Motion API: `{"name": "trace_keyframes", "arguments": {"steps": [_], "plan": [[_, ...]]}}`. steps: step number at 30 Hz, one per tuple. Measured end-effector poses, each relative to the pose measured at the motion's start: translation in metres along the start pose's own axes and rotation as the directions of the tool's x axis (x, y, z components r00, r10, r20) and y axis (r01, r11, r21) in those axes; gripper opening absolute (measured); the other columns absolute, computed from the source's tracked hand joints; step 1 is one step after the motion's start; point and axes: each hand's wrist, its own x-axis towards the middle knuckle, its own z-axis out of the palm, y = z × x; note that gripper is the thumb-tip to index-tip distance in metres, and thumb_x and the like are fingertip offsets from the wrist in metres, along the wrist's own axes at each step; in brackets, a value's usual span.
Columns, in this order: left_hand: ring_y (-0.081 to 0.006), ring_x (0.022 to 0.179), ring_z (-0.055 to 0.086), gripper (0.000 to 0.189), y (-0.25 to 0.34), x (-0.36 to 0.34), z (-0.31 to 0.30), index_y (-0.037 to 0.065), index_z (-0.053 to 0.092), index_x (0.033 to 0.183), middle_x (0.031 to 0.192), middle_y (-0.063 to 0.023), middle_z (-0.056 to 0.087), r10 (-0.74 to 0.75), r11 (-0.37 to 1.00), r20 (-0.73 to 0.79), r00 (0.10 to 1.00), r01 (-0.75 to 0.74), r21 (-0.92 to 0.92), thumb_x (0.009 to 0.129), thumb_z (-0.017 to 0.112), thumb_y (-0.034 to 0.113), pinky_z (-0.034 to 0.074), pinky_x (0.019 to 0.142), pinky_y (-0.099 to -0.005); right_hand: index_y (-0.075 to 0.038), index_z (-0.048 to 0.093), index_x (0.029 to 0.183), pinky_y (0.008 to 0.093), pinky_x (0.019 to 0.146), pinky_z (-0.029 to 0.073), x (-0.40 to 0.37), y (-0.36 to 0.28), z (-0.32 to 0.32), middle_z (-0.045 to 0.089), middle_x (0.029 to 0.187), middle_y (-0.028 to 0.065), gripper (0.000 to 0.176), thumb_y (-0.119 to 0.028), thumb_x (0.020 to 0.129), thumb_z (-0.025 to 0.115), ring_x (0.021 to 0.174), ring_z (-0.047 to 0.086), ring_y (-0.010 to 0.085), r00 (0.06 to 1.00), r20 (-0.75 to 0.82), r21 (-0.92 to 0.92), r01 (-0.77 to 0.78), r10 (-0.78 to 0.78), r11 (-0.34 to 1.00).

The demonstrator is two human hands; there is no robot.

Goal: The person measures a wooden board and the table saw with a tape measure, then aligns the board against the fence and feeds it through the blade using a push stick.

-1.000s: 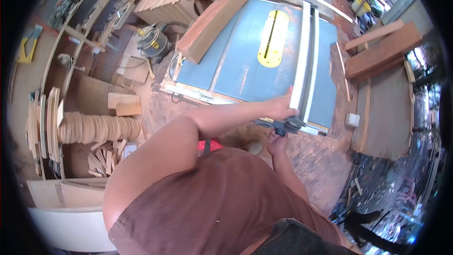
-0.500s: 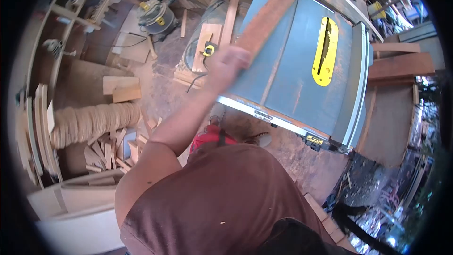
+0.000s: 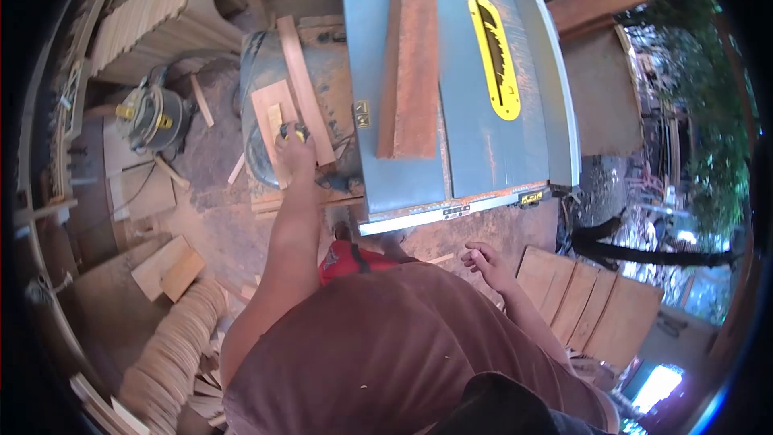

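Note:
My left hand (image 3: 295, 151) is closed around a yellow and black tape measure (image 3: 299, 132), partly hidden by the fingers. Under it are light wood pieces, including a pale board (image 3: 267, 104), on a surface left of the table saw (image 3: 403, 181). A long reddish-brown wooden board (image 3: 411, 64) rests on the grey saw top, left of the yellow blade insert (image 3: 494, 56); neither hand touches it. My right hand (image 3: 489, 266) hovers in front of the saw's near rail, with nothing in it and its fingers loosely bent and apart.
A shop vacuum (image 3: 157, 119) stands on the floor at the left. Wooden discs (image 3: 173, 354) lie stacked at lower left. Wooden panels (image 3: 592, 306) lie at right, near my right arm. More brown boards (image 3: 600, 4) extend beyond the saw's fence (image 3: 555, 84).
My left hand has let go of the long board, which now lies on the saw, and has moved to the tape measure. The view has turned, and my right hand has come into sight.

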Motion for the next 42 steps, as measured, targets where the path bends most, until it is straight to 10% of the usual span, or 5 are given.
{"name": "trace_keyframes", "arguments": {"steps": [3,9,18,34,42], "plan": [[-0.0354,0.111,0.055,0.059,-0.028,0.008,-0.027,0.018,0.052,0.13,0.127,-0.0169,0.053,0.261,0.94,0.089,0.961,-0.232,-0.251,0.076,0.076,0.021,0.047,0.094,-0.0461,-0.002,0.054,0.129,0.0301,0.078,0.051,-0.005,-0.014,0.003,0.066,0.104,0.0077,0.039,-0.028,0.1,0.053,0.091,0.062,0.0143,1.0,-0.006,-0.009,-0.011,0.011,1.0],[-0.0234,0.105,0.063,0.045,-0.032,-0.028,-0.16,0.017,0.043,0.137,0.12,-0.0114,0.06,0.249,0.132,0.578,0.777,0.564,-0.815,0.095,0.048,0.033,0.056,0.072,-0.0346,0.001,0.054,0.129,0.0289,0.078,0.051,-0.009,-0.031,0.0,0.067,0.102,0.0071,0.041,-0.027,0.099,0.056,0.089,0.062,0.013,0.996,-0.05,0.091,0.083,-0.079,0.992],[-0.0218,0.104,0.062,0.119,0.087,-0.081,-0.252,0.005,0.014,0.155,0.13,-0.0158,0.055,0.78,0.401,0.511,0.361,0.34,-0.851,0.07,0.074,0.064,0.049,0.089,-0.0336,-0.01,0.037,0.145,0.0354,0.09,0.05,0.069,-0.159,0.024,0.051,0.133,0.0173,0.079,-0.032,0.081,0.077,0.116,0.055,0.028,0.729,0.062,-0.159,0.681,-0.682,0.715],[-0.0222,0.113,0.058,0.098,0.177,-0.139,-0.223,0.007,0.0,0.155,0.138,-0.0151,0.048,0.382,0.465,0.503,0.775,0.309,-0.829,0.088,0.063,0.039,0.05,0.091,-0.0332,-0.017,0.015,0.154,0.0467,0.1,0.045,0.169,-0.269,0.07,0.02,0.142,0.0472,0.097,-0.034,0.08,0.075,0.121,0.046,0.0564,0.439,0.295,-0.134,0.898,-0.849,0.418],[-0.0218,0.12,0.053,0.087,0.215,-0.099,-0.204,0.006,0.014,0.155,0.144,-0.0138,0.043,0.333,0.667,0.409,0.85,0.094,-0.739,0.087,0.061,0.031,0.045,0.1,-0.0329,0.002,0.051,0.132,0.0434,0.091,0.051,0.247,-0.285,0.028,0.061,0.12,0.0251,0.063,-0.041,0.088,0.065,0.113,0.06,0.0359,0.462,0.351,0.02,0.866,-0.815,0.499]]}}
